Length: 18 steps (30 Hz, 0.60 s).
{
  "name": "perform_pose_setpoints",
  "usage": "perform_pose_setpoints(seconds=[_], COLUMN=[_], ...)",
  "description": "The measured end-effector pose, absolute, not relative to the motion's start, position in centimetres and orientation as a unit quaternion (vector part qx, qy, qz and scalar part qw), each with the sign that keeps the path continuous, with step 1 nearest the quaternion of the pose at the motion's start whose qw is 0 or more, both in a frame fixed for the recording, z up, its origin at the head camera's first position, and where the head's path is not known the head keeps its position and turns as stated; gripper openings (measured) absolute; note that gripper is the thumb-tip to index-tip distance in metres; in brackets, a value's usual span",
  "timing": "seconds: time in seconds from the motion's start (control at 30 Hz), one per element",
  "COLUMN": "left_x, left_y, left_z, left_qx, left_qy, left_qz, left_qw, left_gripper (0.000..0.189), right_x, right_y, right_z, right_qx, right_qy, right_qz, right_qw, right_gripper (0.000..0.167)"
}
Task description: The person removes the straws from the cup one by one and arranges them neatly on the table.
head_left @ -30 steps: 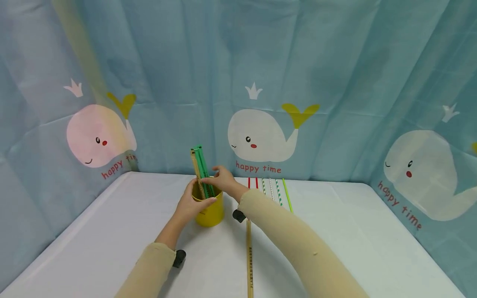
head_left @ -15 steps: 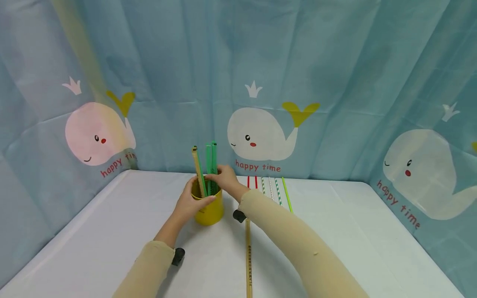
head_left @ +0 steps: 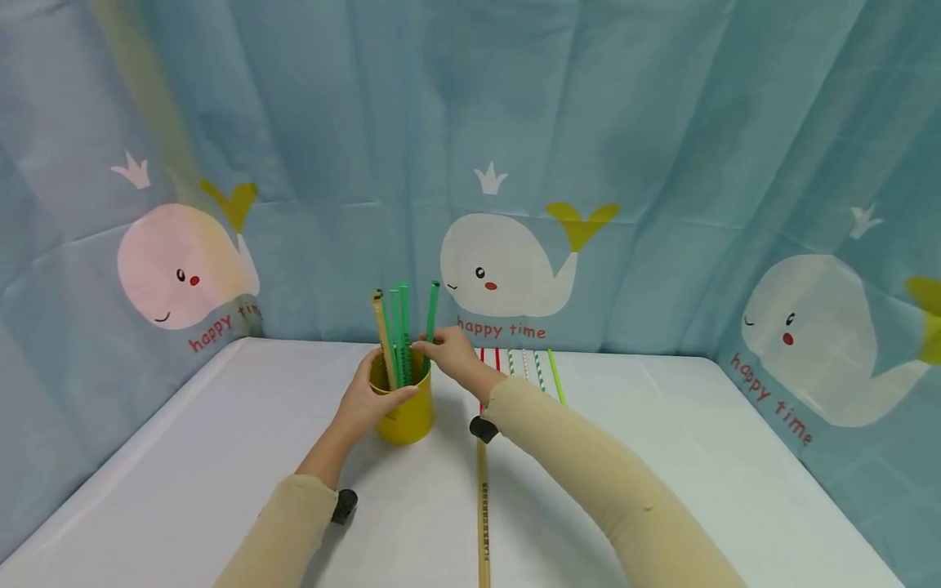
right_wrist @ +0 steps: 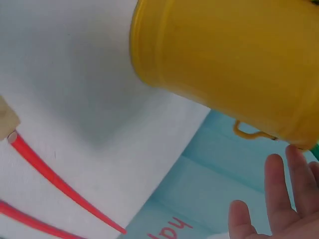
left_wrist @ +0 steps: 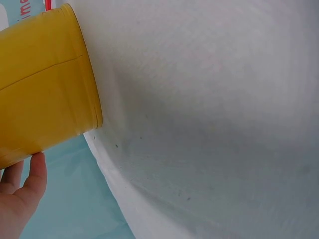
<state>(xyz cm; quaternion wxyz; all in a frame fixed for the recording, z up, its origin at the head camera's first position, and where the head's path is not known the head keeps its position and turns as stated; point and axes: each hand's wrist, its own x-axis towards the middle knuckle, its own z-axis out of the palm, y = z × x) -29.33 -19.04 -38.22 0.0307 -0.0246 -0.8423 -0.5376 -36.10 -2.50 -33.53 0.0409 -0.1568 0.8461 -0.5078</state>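
Observation:
A yellow bucket (head_left: 406,418) stands upright on the white table, with several green wrapped straws (head_left: 403,318) and tan wrapped straws (head_left: 383,335) leaning inside. My left hand (head_left: 362,407) grips the bucket's left side near the rim, thumb across the front. In the left wrist view, its fingers (left_wrist: 36,177) touch the yellow wall. At the right of the rim, my right hand (head_left: 454,357) pinches a green straw (head_left: 432,306) that stands apart from the others. The right wrist view shows that hand's fingers (right_wrist: 276,186) beside the rim and a small yellow loop; the pinch itself is outside that view.
Right of the bucket lie red straws (head_left: 497,359), striped straws (head_left: 539,371) and a lime green straw (head_left: 556,377) in a row. A tan wrapped straw (head_left: 483,514) lies lengthwise towards the front. A blue whale-print curtain (head_left: 662,163) hangs behind the table.
The green straws, bunched together at first, have spread out. My right hand has shifted slightly right, with one green straw now apart at the bucket's right side. The left hand keeps its grip.

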Motion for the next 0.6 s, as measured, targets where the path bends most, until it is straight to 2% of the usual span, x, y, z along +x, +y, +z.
perform_pose_setpoints(seconds=[0.37,0.6], left_x=[-29.4,-29.5], left_y=[-19.4,-19.2], left_z=[-38.3,-38.3], left_qx=[-0.028,-0.03], left_qy=[-0.842,-0.841], left_qz=[-0.538,-0.539], left_qw=[0.033,0.032], left_gripper=[0.096,0.097], right_x=[-34.6,-33.9], right_y=[-0.2,1.6], right_z=[-30.5,-29.0], right_qx=[-0.168,-0.193], right_qy=[0.817,0.777], right_qz=[-0.55,-0.599], right_qw=[0.055,0.026], right_gripper=[0.025,0.024])
